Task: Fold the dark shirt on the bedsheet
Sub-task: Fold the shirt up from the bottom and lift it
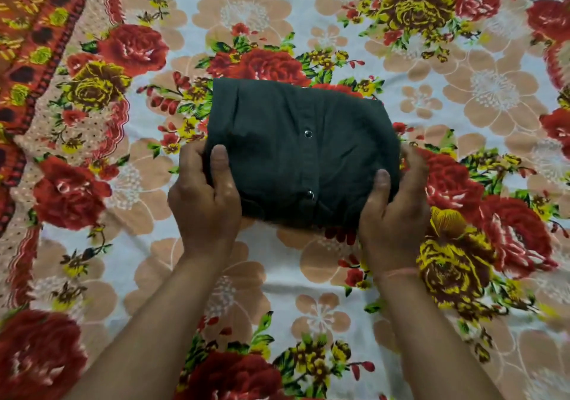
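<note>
While the bedsheet (308,276) fills the frame, the dark shirt (302,153) sits mid-frame as a compact folded bundle. The left hand (203,196) and right hand (391,211) each grip a lower corner, thumbs on top. If either grip slackens or lifts unevenly, the stacked layers will likely slide open, undoing the fold.

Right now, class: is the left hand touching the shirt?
Touching. The head view shows the left hand gripping the shirt at its left edge, thumb pressed flat on the top and fingers tucked out of sight beneath.
</note>
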